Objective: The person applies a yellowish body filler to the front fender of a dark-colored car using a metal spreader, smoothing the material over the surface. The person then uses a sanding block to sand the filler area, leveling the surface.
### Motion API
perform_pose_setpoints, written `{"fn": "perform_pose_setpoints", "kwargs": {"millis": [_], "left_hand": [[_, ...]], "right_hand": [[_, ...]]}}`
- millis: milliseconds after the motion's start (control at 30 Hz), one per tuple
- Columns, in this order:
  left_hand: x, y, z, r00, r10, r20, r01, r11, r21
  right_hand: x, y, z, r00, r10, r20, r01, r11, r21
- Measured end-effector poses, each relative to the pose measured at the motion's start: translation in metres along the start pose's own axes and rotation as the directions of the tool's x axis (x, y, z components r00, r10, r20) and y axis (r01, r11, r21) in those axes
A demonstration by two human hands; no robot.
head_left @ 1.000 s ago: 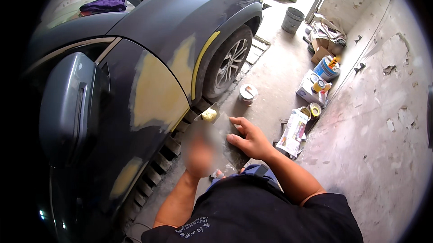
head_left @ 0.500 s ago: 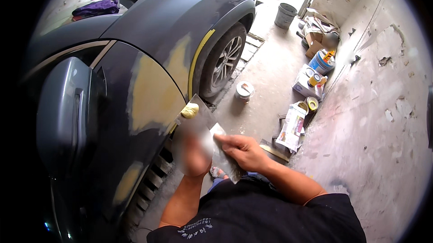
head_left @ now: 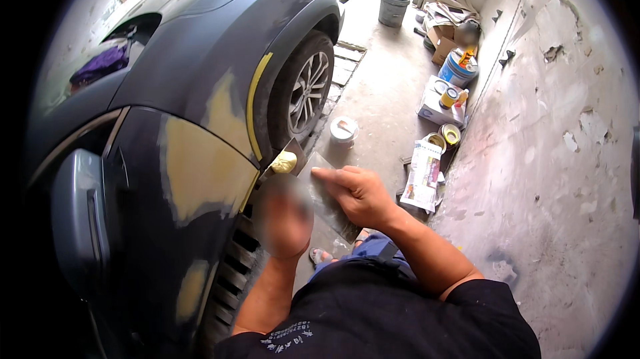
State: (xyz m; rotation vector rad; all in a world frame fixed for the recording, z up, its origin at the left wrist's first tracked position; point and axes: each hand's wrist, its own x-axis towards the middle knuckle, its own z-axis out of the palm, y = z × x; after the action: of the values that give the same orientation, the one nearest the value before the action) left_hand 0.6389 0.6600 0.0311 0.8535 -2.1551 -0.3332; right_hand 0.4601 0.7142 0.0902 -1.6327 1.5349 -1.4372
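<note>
Bare hands [head_left: 363, 196] — right gripping flat blade [head_left: 328, 211], blurred left [head_left: 287, 229] near yellow lump [head_left: 285, 162]

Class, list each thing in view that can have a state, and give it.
Pale yellow lump: heaped on a flat grey sheet
Flat rectangular grey blade: held in the bare right hand
Bare left hand: blurred, grip unclear
Dark grey metal car door: shut, tan-patched
Grey round plastic bucket: upright
White round tub: upright
Purple fabric bundle: crumpled

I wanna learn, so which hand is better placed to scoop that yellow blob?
Probably the right hand: it holds a flat spreader near the yellow blob. The left hand, partly blurred, seems to be holding the plate under that blob.
</note>
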Motion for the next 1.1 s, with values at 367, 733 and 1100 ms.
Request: {"fn": "perform_pose_setpoints", "kwargs": {"millis": [367,733,1100], "left_hand": [[0.064,0.070,0.059,0.890,-0.329,0.315,0.296,-0.109,-0.949],[0.105,0.105,0.094,0.883,-0.137,0.450,0.415,-0.221,-0.882],[0.141,0.056,0.156,0.927,-0.081,0.367,0.362,-0.073,-0.929]], "right_hand": [[0.013,0.043,-0.116,0.993,-0.117,0.021,0.119,0.972,-0.202],[0.015,0.062,-0.154,0.998,0.028,-0.061,-0.034,0.995,-0.094],[0.068,0.077,-0.141,0.951,0.302,-0.062,-0.281,0.931,0.231]]}}
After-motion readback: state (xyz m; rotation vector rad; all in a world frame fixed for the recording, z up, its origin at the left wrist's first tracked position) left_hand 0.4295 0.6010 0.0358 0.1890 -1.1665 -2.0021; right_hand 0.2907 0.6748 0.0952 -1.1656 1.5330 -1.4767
